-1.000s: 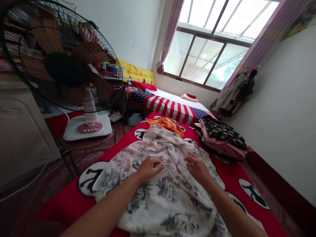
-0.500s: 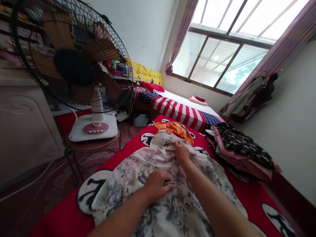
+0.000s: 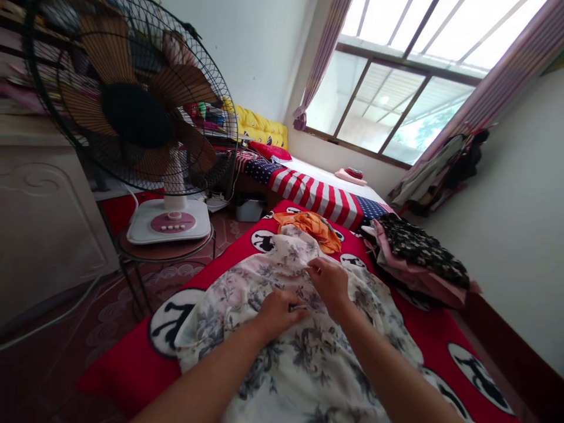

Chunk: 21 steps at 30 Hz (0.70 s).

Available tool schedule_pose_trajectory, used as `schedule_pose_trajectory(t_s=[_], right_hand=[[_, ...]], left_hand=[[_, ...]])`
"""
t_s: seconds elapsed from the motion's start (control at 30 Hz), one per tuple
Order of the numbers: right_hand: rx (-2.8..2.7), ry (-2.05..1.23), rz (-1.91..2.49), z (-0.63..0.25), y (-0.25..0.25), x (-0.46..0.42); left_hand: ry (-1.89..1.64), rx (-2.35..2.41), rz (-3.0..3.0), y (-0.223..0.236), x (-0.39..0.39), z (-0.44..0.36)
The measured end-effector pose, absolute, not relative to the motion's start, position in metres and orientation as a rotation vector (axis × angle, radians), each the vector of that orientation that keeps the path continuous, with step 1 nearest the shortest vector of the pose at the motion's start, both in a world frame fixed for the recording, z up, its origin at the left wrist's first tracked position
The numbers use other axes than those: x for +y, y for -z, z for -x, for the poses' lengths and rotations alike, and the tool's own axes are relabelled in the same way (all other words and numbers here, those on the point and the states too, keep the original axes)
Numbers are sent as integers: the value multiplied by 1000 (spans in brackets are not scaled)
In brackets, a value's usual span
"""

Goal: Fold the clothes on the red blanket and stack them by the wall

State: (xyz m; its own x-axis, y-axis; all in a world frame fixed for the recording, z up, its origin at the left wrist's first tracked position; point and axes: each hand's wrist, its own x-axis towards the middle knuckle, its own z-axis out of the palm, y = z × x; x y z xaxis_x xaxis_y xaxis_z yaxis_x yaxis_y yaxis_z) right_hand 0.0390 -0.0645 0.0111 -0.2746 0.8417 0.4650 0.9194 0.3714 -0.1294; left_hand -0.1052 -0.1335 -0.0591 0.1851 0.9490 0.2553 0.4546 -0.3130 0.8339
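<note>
A white garment with a grey floral print lies spread and rumpled over a red blanket with round black-and-white figures. My left hand rests on the middle of the garment, its fingers curled around a bit of the cloth. Farther up and to the right, my right hand pinches the fabric between thumb and fingers, raising a small fold. Just past the garment's far end lies a crumpled orange cloth. Whether the floral piece is a dress or a skirt, I cannot tell.
At the left a large fan stands on a round stool. A pile of folded clothes, black floral and pink, sits on the right. Behind is a bed with a striped, starred cover. Clothes hang by the window.
My right hand has drawn back slightly toward me, now pinching up the fabric. My left hand stays at nearly the same spot on the garment. The view has shifted a little.
</note>
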Motion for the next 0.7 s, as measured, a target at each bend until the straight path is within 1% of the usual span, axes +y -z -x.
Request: schedule_pose_trajectory(t_s=[0.13,0.23,0.37,0.47,0.57,0.7], right_hand=[[-2073,24,1476,-46,23,-119],[-1925,-64,1402,-50,43,-143],[-1792,19,1286,-51,48,-160],[-1859,86,1238,-49,45,-168],[-1943,65,1271,-48,48,-169],[-1789,-93,1303,-50,57,-161]], left_hand=[[-1145,1287,-1786,56,-140,102],[-1116,1338,-1850,56,-145,99],[-1064,1566,-1876,56,-151,97],[-1061,1679,-1845,54,-151,97],[-1061,1641,-1858,54,-149,98],[-1102,1397,-1878,56,-146,100]])
